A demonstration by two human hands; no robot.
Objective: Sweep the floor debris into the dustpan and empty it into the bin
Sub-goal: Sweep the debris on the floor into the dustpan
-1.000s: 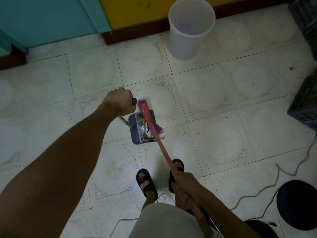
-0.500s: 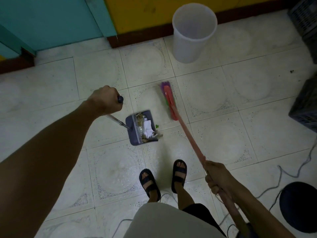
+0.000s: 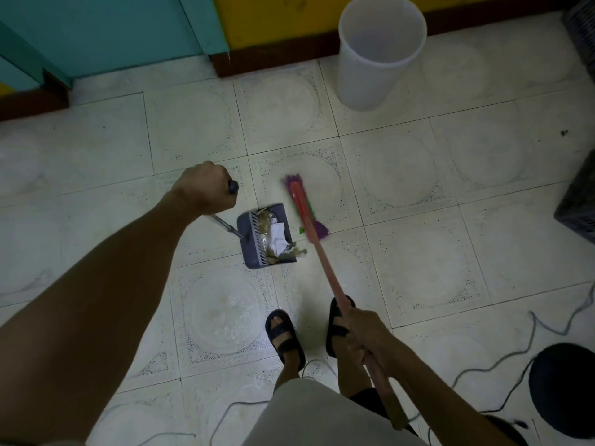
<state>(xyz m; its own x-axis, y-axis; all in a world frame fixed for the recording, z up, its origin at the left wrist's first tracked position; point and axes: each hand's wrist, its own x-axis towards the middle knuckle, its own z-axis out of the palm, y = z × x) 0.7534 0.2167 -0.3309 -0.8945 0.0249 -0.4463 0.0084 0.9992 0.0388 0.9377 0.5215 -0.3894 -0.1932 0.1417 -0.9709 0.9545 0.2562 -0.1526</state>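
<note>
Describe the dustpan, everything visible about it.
The dustpan is a grey-purple pan, seemingly plastic, with a comb of teeth along its back. It rests on the tiled floor, its mouth facing the broom. A thin metal pole rises to a dark grip in the left hand. Paper and brown scraps fill it, some spilling over the lip.

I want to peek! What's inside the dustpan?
The dustpan holds crumpled white paper and brownish scraps; one scrap lies at its open edge. Whatever sits under the pile is covered.

The left hand (image 3: pixel 203 187) grips the debris-filled dustpan (image 3: pixel 257 254) on the tiled floor (image 3: pixel 418 252), beside the broom (image 3: pixel 306 210) the right hand (image 3: pixel 363 333) holds.
</note>
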